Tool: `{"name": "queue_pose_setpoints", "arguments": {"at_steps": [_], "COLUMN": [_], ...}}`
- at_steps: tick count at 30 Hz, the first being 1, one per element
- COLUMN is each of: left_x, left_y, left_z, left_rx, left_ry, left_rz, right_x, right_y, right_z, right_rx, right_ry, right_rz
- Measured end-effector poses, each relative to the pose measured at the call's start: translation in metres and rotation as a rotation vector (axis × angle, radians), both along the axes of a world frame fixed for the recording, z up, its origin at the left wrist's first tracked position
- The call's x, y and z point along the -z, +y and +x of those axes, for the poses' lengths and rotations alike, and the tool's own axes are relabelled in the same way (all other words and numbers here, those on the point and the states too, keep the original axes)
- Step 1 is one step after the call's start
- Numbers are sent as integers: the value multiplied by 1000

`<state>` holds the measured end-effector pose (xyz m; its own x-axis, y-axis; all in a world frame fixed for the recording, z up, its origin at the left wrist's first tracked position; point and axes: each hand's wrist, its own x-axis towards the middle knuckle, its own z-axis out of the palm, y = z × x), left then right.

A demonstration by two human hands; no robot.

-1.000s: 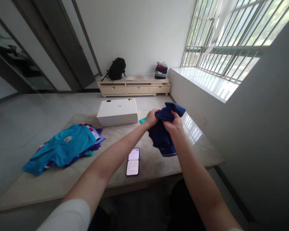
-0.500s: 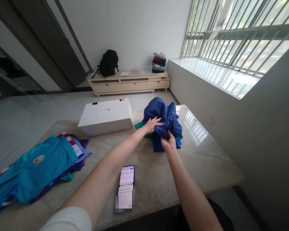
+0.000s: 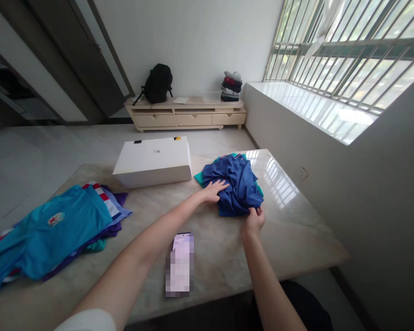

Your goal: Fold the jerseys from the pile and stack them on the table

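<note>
A crumpled dark blue garment (image 3: 236,184) lies on the marble table (image 3: 296,230) on top of a green garment (image 3: 200,177) whose edge shows at the left. My left hand (image 3: 214,190) lies flat against the blue garment's left side, fingers spread. My right hand (image 3: 254,220) pinches the garment's near edge between thumb and fingers.
A white box (image 3: 154,161) stands on the table behind my left hand. A pile of teal, striped and purple garments (image 3: 55,227) lies at the left. A phone (image 3: 180,263) lies near the front edge. A low cabinet (image 3: 186,117) with a black backpack (image 3: 158,83) stands by the far wall.
The blue garment has come down from in front of me onto the green garment on the table. My left hand has flattened against it and my right hand has slid to its near edge.
</note>
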<state>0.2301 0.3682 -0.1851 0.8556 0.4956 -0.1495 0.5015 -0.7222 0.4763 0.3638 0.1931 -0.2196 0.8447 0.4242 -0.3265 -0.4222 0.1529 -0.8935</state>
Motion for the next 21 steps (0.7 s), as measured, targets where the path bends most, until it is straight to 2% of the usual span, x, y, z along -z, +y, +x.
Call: {"name": "queue_pose_setpoints", "arguments": {"at_steps": [2, 4, 6, 8, 10, 12, 15, 18, 21], "left_x": [3, 12, 19, 20, 11, -5, -25, -26, -14], "left_y": [-29, -65, -100, -127, -142, -146, -144, -145, -148], "left_z": [-32, -82, -149, -225, -304, -377, -454, -488, -496], "left_rx": [-76, -178, -322, -545, -815, -1048, -1228, -1262, -1274], "left_ry": [-59, -161, -203, -115, 6, 76, 126, 145, 123], "left_rz": [28, 68, 132, 210, 284, 346, 371, 321, 305], "right_x": [-17, -30, -32, -20, -1, 18, 29, 26, 27], "right_y": [-13, -16, -8, 4, 15, 24, 28, 12, -35], "right_z": [-2, -5, -7, -8, -7, -2, 13, 31, 48], "right_rx": [-18, -116, -262, -447, -636, -739, -872, -979, -964], "right_ry": [-349, -817, -1200, -1365, -1434, -1469, -1472, -1365, -1242], "right_rz": [-37, -140, -290, -443, -613, -761, -836, -775, -537]}}
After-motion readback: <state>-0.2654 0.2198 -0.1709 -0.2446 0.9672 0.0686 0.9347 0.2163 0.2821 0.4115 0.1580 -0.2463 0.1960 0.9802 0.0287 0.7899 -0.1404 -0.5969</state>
